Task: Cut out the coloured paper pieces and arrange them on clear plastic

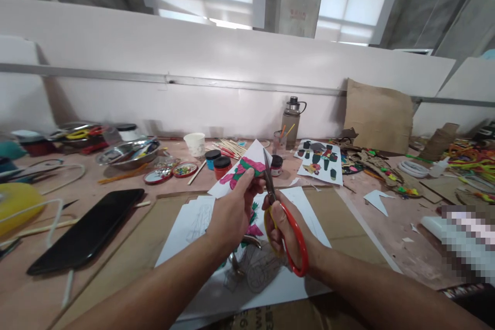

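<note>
My left hand (235,211) pinches a piece of white paper (257,150) painted with pink and green shapes, thumb on top. In my right hand (288,221) is a pair of scissors (298,247) with red handles, the blades pointing up and away from me. The blades lie against the right edge of the painted paper; whether they are parted there I cannot tell. Below both hands, white drawing sheets (181,234) with pencil lines rest on a brown cardboard sheet (147,232). Pink and green cut pieces (254,229) lie partly hidden under my hands.
A black phone (88,229) lies at left beside a yellow tape roll (19,203). Paint jars (222,167), a paper cup (194,144), a metal bowl (127,154) and a water bottle (293,121) stand at the back. A sheet of painted shapes (320,161) and paper scraps (379,201) lie right.
</note>
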A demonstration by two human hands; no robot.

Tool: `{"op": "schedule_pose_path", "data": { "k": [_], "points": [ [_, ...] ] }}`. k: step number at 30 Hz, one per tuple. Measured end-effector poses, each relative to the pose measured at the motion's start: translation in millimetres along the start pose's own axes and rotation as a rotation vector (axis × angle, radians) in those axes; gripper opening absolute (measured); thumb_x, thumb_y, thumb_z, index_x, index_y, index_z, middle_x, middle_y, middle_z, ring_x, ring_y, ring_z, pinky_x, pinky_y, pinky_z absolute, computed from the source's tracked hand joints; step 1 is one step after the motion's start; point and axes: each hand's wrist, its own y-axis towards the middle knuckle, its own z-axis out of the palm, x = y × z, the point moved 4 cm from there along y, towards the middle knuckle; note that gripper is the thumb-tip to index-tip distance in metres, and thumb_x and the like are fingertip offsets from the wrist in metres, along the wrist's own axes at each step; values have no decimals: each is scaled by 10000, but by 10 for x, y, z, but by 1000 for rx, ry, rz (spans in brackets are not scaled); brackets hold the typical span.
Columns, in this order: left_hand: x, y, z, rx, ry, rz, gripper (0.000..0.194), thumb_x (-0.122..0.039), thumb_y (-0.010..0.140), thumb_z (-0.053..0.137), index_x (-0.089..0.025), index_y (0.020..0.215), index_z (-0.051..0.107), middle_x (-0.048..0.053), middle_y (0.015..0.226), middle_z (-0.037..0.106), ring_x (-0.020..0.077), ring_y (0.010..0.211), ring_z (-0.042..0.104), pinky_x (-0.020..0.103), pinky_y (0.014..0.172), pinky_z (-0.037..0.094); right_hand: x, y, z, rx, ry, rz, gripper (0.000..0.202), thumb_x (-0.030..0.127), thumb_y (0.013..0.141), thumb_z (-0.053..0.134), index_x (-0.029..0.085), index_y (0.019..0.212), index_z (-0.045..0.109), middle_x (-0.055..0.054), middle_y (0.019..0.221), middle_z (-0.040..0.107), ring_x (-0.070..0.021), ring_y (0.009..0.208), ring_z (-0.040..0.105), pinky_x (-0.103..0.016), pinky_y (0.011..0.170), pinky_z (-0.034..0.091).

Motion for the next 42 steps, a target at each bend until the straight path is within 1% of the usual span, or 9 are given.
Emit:
{"op": "schedule_pose_path", "data": {
  "k": [4, 7, 10, 17, 22, 26, 32, 38, 42],
  "points": [
    [42, -42, 54, 6, -110, -130, 121, -228, 638, 810, -145, 632, 722, 16, 631, 691, 99, 602, 617, 191, 625, 532, 28, 10, 1, 6, -22, -30, 603, 768, 852, 525, 226, 1106, 449, 99, 614, 325, -49, 458, 272, -141, 381, 256],
    [81, -69, 68, 28, -131, -138, 118, -218, 649, 794, -131, 627, 717, 21, 632, 689, 106, 613, 614, 198, 636, 528, 72, 0, -3, 4, -52, -41, 574, 753, 883, 491, 222, 1100, 457, 100, 606, 313, -53, 454, 276, -146, 380, 262],
    [114, -100, 66, 34, -133, -163, 121, -217, 658, 794, -123, 644, 720, 31, 649, 695, 115, 627, 622, 211, 666, 536, 89, -10, -11, -11, -69, -30, 568, 752, 885, 488, 221, 1083, 458, 97, 614, 320, -55, 455, 283, -153, 376, 262],
    [71, -155, 119, -22, -176, -206, 92, -159, 699, 747, -118, 624, 712, 35, 609, 677, 113, 582, 615, 197, 603, 522, 45, -5, -20, -13, -32, -24, 536, 728, 895, 501, 228, 1079, 445, 99, 608, 320, -57, 455, 261, -158, 388, 252],
    [63, -164, 136, -46, -171, -211, 139, -134, 740, 702, -117, 602, 703, 40, 597, 676, 112, 573, 610, 197, 584, 519, 32, 3, -39, -26, -37, -21, 540, 733, 876, 525, 227, 1047, 450, 101, 589, 326, -61, 453, 273, -160, 393, 258],
    [70, -161, 129, -21, -166, -207, 116, -156, 710, 746, -123, 607, 703, 33, 601, 672, 115, 586, 607, 198, 573, 516, 22, -7, -42, -26, -22, -12, 516, 720, 878, 537, 230, 1015, 452, 95, 607, 324, -60, 463, 268, -158, 394, 255],
    [71, -166, 116, 26, -167, -210, 124, -188, 643, 814, -128, 622, 708, 30, 615, 675, 117, 599, 609, 197, 575, 514, 33, -22, -30, -30, -31, -8, 518, 720, 885, 522, 232, 1041, 451, 93, 608, 331, -64, 466, 264, -159, 392, 246],
    [68, -168, 117, 46, -178, -202, 163, -185, 583, 848, -129, 632, 703, 22, 620, 674, 117, 597, 606, 198, 558, 503, 30, -14, -33, -38, -21, 5, 509, 719, 880, 532, 236, 1018, 445, 94, 631, 317, -53, 466, 243, -151, 391, 222],
    [71, -166, 108, 28, -177, -208, 190, -165, 554, 858, -119, 659, 707, 22, 633, 678, 111, 604, 610, 195, 597, 507, 39, -14, -23, -39, -8, 25, 528, 734, 859, 549, 239, 1000, 433, 95, 649, 297, -46, 467, 226, -146, 388, 200]
  ]
}}
